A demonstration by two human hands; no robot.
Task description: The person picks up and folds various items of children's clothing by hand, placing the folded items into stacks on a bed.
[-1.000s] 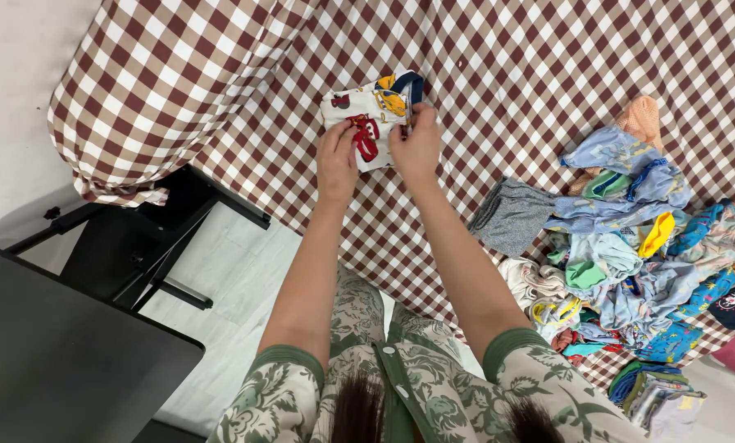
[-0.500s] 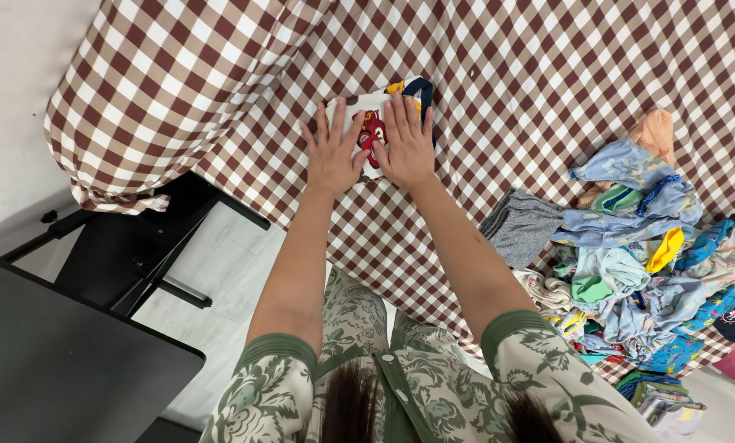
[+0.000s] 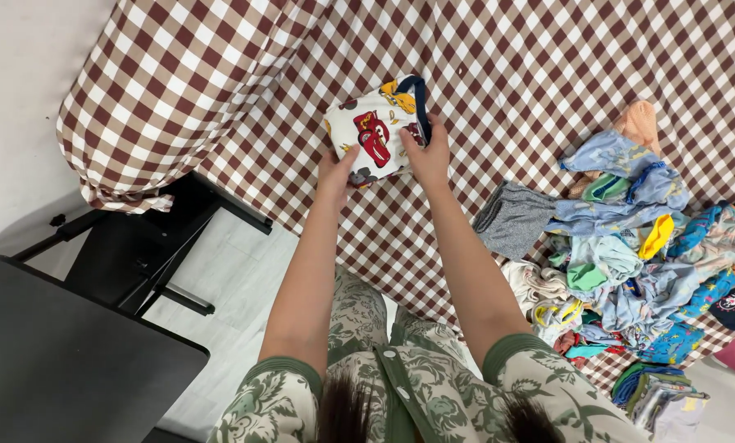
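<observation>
Folded garment [image 3: 375, 131] gripped by hands, bed edge [image 3: 244, 193] near.

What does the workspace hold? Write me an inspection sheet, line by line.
Surface: brown-and-white checked cloth covering the table, hanging over its left edge.
Job's things: folded white garment with cartoon car print and dark blue trim, held above the cloth.
Clutter: pile of small clothes at right, mostly blue, green and yellow; grey piece at its left edge.
Grippers: left hand grips the garment's lower left corner; right hand grips its right side.
Cables: nothing seen.
Surroundings: black chair lower left; black table frame; pale floor.
</observation>
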